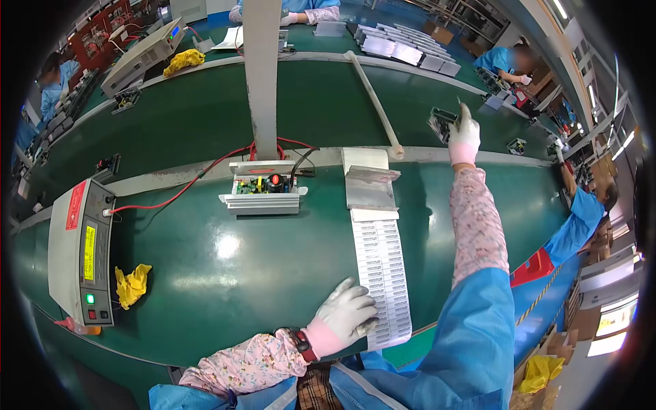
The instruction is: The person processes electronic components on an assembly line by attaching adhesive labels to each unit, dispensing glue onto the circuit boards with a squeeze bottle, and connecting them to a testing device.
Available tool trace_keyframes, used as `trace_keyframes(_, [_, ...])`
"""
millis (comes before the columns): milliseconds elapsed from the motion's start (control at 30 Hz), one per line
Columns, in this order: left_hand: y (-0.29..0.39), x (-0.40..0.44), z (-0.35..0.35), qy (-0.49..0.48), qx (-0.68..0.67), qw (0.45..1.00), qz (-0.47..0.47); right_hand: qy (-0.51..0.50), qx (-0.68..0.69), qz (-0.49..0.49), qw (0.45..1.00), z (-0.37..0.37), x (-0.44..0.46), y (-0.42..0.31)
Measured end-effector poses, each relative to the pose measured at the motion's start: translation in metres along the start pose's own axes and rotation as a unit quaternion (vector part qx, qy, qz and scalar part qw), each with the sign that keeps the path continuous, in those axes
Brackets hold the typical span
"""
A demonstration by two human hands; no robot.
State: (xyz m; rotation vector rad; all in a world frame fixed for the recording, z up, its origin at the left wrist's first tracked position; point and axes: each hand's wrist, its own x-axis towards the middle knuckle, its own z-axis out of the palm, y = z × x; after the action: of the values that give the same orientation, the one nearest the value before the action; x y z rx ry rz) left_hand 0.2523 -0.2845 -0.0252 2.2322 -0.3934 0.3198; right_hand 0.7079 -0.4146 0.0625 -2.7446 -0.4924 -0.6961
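- The right hand [465, 134] reaches outward, one finger extended, beside a circuit board [441, 126]; I cannot tell whether it grips.
- The left hand's [344, 316] loosely spread fingers grasp nothing, perhaps steadying the label sheet [381, 273].
- Lengthwise, the sheet points away across the surface [294, 256], probably weighted by the metal bracket [370, 188].

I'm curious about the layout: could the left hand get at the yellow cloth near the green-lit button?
Probably yes: only bare green tabletop shows between the left hand and the yellow cloth, though that hand is at the label sheet.
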Motion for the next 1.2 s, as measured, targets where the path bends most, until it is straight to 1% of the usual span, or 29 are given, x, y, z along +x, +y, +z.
trace_keyframes(33, [0.000,0.001,0.000,0.005,-0.001,1.000,0.003,0.064,0.047,-0.022,0.997,-0.010,-0.010,-0.010])
trace_keyframes(100, [0.000,0.001,0.000,0.014,-0.002,1.000,0.006,0.188,0.142,-0.064,0.970,-0.032,-0.037,-0.034])
trace_keyframes(167, [-0.002,0.001,0.002,0.057,-0.021,0.998,0.019,0.161,0.230,-0.095,0.955,-0.070,-0.071,-0.069])
trace_keyframes(200, [0.000,0.001,-0.001,0.056,-0.022,0.998,0.016,0.158,0.230,-0.094,0.956,-0.091,-0.094,-0.091])
trace_keyframes(267, [0.004,0.007,-0.014,0.183,0.000,0.982,0.047,0.022,0.377,-0.151,0.914,-0.125,-0.139,-0.130])
trace_keyframes(300, [0.009,0.008,-0.022,0.254,0.010,0.965,0.057,0.014,0.307,-0.240,0.921,-0.130,-0.156,-0.138])
trace_keyframes(333, [0.015,0.008,-0.033,0.324,0.021,0.943,0.068,-0.036,0.225,-0.291,0.929,-0.144,-0.175,-0.153])
trace_keyframes(367, [0.018,0.007,-0.044,0.322,0.022,0.944,0.067,-0.089,0.183,-0.324,0.924,-0.157,-0.193,-0.172])
trace_keyframes(400, [0.021,0.004,-0.056,0.369,0.040,0.926,0.063,-0.142,0.140,-0.357,0.913,-0.164,-0.208,-0.188])
trace_keyframes(433, [0.020,0.000,-0.065,0.416,0.059,0.906,0.059,-0.174,0.153,-0.402,0.886,-0.157,-0.221,-0.195])
trace_keyframes(500, [0.014,-0.011,-0.075,0.462,0.081,0.882,0.048,-0.265,0.119,-0.419,0.860,-0.150,-0.247,-0.215])
trace_keyframes(533, [0.009,-0.015,-0.079,0.460,0.084,0.883,0.040,-0.271,0.124,-0.420,0.857,-0.140,-0.256,-0.220])
trace_keyframes(600, [-0.004,-0.022,-0.085,0.495,0.102,0.862,0.021,-0.211,0.185,-0.482,0.830,-0.120,-0.271,-0.228])
trace_keyframes(633, [-0.009,-0.024,-0.084,0.492,0.104,0.864,0.011,-0.245,0.163,-0.454,0.841,-0.117,-0.274,-0.235])
trace_keyframes(667, [-0.013,-0.026,-0.079,0.501,0.053,0.863,-0.020,-0.283,0.140,-0.426,0.848,-0.115,-0.277,-0.239])
trace_keyframes(700, [-0.017,-0.026,-0.073,0.510,0.003,0.858,-0.051,-0.293,0.145,-0.425,0.844,-0.112,-0.281,-0.239])
trace_keyframes(767, [-0.024,-0.027,-0.067,0.528,-0.101,0.837,-0.104,-0.173,0.322,-0.375,0.852,-0.107,-0.283,-0.227])
trace_keyframes(800, [-0.025,-0.029,-0.066,0.529,-0.103,0.835,-0.110,-0.157,0.371,-0.318,0.858,-0.106,-0.283,-0.219])
trace_keyframes(833, [-0.024,-0.030,-0.065,0.508,-0.154,0.836,-0.142,-0.139,0.415,-0.259,0.861,-0.106,-0.283,-0.210])
trace_keyframes(867, [-0.023,-0.030,-0.063,0.485,-0.204,0.833,-0.172,-0.145,0.412,-0.257,0.862,-0.109,-0.286,-0.204])
trace_keyframes(900, [-0.022,-0.030,-0.062,0.460,-0.254,0.826,-0.202,-0.213,0.485,-0.096,0.843,-0.115,-0.290,-0.197])
trace_keyframes(933, [-0.021,-0.030,-0.060,0.433,-0.303,0.817,-0.230,-0.270,0.540,0.070,0.794,-0.118,-0.293,-0.193])
trace_keyframes(967, [-0.021,-0.030,-0.058,0.432,-0.306,0.816,-0.234,-0.273,0.537,0.073,0.795,-0.117,-0.295,-0.192])
trace_keyframes(1100, [-0.020,-0.031,-0.058,0.397,-0.282,0.837,-0.249,-0.355,0.477,0.094,0.798,-0.110,-0.295,-0.191])
trace_keyframes(1200, [-0.018,-0.031,-0.058,0.399,-0.287,0.836,-0.244,-0.338,0.494,0.093,0.796,-0.108,-0.298,-0.198])
